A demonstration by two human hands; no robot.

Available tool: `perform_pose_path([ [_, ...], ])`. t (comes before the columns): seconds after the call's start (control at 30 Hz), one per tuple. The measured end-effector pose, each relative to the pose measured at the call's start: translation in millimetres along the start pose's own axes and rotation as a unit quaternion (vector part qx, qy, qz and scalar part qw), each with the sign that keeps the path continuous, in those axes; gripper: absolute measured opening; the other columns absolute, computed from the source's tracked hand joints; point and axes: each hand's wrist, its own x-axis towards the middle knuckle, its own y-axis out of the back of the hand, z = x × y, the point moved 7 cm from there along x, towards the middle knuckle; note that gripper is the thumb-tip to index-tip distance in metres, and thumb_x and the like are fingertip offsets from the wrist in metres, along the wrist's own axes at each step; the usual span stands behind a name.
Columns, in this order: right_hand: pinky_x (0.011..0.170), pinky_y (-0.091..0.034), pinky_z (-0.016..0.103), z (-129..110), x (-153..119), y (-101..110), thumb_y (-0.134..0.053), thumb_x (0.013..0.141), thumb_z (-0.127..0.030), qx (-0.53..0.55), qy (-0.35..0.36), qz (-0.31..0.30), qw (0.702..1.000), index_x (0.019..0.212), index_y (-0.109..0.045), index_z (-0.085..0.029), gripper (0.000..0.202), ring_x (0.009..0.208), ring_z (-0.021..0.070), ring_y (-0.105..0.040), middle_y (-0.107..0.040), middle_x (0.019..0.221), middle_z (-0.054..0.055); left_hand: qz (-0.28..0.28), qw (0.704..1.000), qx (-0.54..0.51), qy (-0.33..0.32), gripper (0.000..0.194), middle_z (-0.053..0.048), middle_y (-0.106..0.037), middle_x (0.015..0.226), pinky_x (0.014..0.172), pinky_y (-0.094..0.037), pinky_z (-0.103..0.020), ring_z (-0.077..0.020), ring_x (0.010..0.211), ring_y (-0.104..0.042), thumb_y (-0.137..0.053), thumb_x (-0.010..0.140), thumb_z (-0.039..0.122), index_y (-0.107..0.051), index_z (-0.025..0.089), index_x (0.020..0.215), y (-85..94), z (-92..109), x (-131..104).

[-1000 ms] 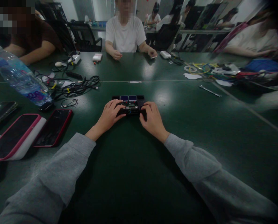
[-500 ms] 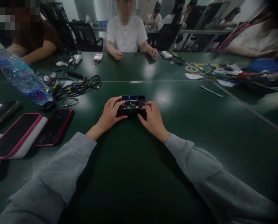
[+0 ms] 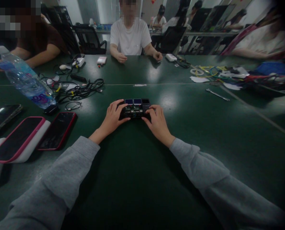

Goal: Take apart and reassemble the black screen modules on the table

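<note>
A small dark electronic device [image 3: 133, 110] lies on the green table in front of me. Two bluish square panels sit side by side along its far edge, and a circuit board with several small parts shows nearer to me. My left hand [image 3: 113, 115] grips its left end, thumb along the near edge and fingers over the top. On the right end, my right hand [image 3: 158, 121] holds it between thumb and bent fingers. Both hands cover the ends of the device, so those parts are hidden.
At left are a water bottle [image 3: 28, 80], a red-edged phone [image 3: 58, 131], a pink-rimmed phone [image 3: 18, 139] and tangled black cables [image 3: 85, 89]. A wrench [image 3: 217, 95] and a heap of wires [image 3: 240, 75] lie right. A person in white [image 3: 131, 36] sits opposite.
The view has shifted very slightly, so the scene sits a little lower and to the right. Both hands keep the same hold on the device.
</note>
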Motion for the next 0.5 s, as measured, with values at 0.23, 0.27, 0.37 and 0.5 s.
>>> perform_pose_path([
  [0.23,0.095,-0.050,0.051,0,0,-1,-0.058,0.091,-0.022,-0.006,0.006,0.005,1.000,0.107,-0.053,-0.018,0.017,0.114,0.0313,-0.047,-0.043,0.122,0.015,-0.006,1.000,0.006,0.011,0.061,-0.013,-0.039,0.147,0.109,-0.037,-0.056,-0.0334,0.136,-0.037,-0.069,0.085,0.041,-0.041,0.026,0.138,-3.3,-4,0],
  [0.27,0.096,-0.050,0.051,0,1,-1,-0.058,0.091,-0.022,-0.006,0.007,0.007,1.000,0.106,-0.053,-0.018,0.016,0.113,0.0311,-0.047,-0.044,0.122,0.015,-0.006,1.000,0.006,0.012,0.061,-0.012,-0.039,0.147,0.109,-0.037,-0.056,-0.0333,0.136,-0.037,-0.068,0.085,0.042,-0.041,0.026,0.138,-3.9,-4,1],
  [0.37,0.095,-0.050,0.051,-1,1,0,-0.058,0.091,-0.022,-0.004,0.007,0.008,1.000,0.107,-0.052,-0.018,0.017,0.113,0.0313,-0.047,-0.043,0.122,0.014,-0.003,1.000,0.000,0.010,0.063,-0.012,-0.039,0.147,0.110,-0.036,-0.056,-0.0328,0.136,-0.037,-0.069,0.084,0.044,-0.041,0.027,0.138,-4.6,-5,1],
  [0.5,0.095,-0.050,0.052,0,1,0,-0.057,0.091,-0.022,0.009,0.004,0.009,1.000,0.107,-0.052,-0.019,0.018,0.114,0.0318,-0.047,-0.043,0.122,0.014,0.016,0.999,-0.049,0.016,0.080,-0.014,-0.036,0.147,0.112,-0.034,-0.057,-0.0336,0.138,-0.036,-0.073,0.077,0.054,-0.036,0.028,0.142,-3.2,-13,0],
])
